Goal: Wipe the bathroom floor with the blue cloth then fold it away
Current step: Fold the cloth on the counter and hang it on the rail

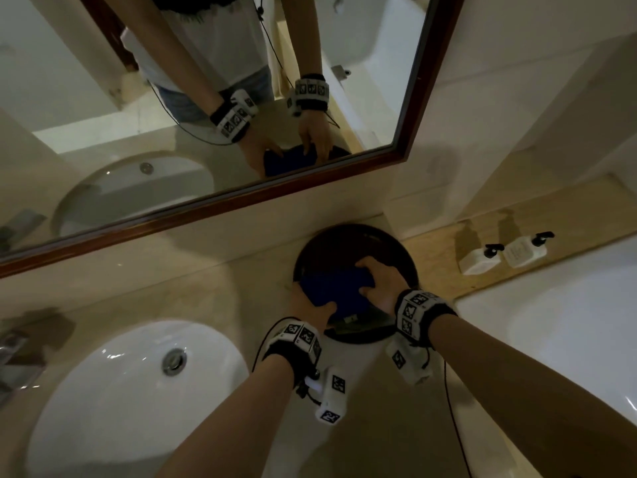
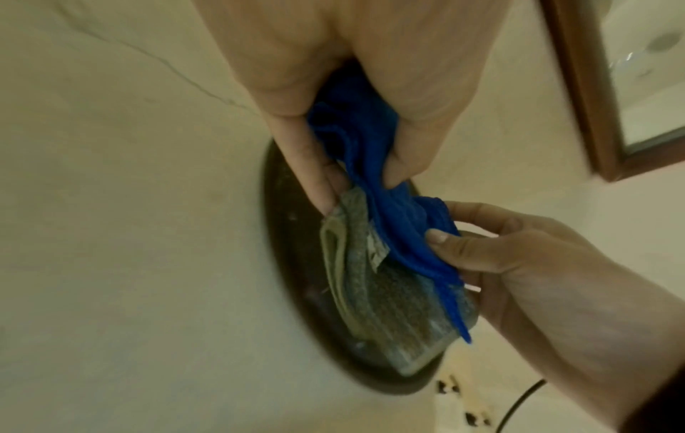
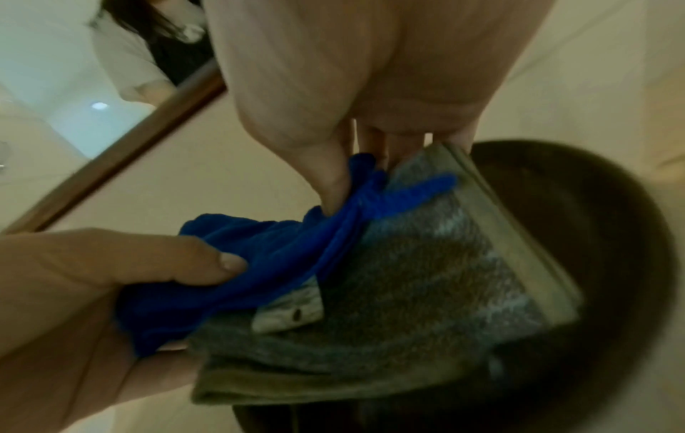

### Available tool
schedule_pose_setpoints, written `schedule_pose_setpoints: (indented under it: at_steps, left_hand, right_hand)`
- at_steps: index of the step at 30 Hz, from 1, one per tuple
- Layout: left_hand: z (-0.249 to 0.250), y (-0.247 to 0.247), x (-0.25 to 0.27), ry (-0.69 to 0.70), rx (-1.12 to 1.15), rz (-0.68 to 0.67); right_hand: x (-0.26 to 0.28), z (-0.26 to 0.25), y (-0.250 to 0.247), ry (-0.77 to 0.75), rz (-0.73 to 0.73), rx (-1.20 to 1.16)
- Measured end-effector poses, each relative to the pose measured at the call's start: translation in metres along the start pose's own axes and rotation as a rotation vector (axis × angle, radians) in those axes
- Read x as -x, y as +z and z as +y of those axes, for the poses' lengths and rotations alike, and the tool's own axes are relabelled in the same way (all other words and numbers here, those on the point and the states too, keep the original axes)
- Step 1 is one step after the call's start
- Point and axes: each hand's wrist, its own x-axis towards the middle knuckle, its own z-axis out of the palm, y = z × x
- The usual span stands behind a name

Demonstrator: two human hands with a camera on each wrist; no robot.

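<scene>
At the far left edge a chrome tap [image 1: 13,353] stands over the white oval basin [image 1: 103,408], whose metal drain [image 1: 174,361] shows near the middle of the bowl. Behind them, a wood-framed mirror [image 1: 241,198] leans across the wall and reflects the person's arms and the cloth. Right of the basin, on the beige countertop [image 1: 206,291], sits a round dark tray [image 1: 379,243] against the back wall. The left hand [image 1: 312,307] comes in at the tray's near left side, its thumb and fingers pinching the left edge of the blue cloth [image 1: 336,288], as the left wrist view shows with the folds bunched between the thumb [image 2: 415,152] and the fingers. The cloth lies inside the tray, on top of a folded grey-green towel [image 2: 389,307] that bears a small white tag [image 3: 293,313]. The right hand [image 1: 381,282] holds the cloth's right side, thumb pressed down on the fabric and fingers curled round its far edge. Both hands are thus clamped on the same cloth, one at each end. Further right, on a wooden ledge [image 1: 434,270] beside the white bathtub [image 1: 568,322], stand two small white pump bottles [image 1: 505,255] side by side, well apart from the tray.
</scene>
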Motion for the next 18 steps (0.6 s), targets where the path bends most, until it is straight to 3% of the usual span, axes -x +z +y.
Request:
schedule_pose_setpoints:
  at_steps: [4,8,12,18]
  left_hand:
    - [0.001,-0.008,0.016,-0.018,-0.163,0.027]
    - [0.016,-0.016,0.018,0.007,-0.080,0.064]
    - [0.042,-0.024,0.009,0.082,-0.072,0.119]
    - [0.086,-0.034,-0.023,0.098,-0.116,0.040]
  right_hand:
    - [-0.001,0.002,0.019,0.031,0.023,-0.035]
    - [-0.010,-0.004,0.022,0.022,0.101,-0.103]
    - [-0.023,-0.007,0.005,0.009,0.169,-0.179]
    - [-0.043,-0.004,-0.027,0.061,0.307,-0.272]
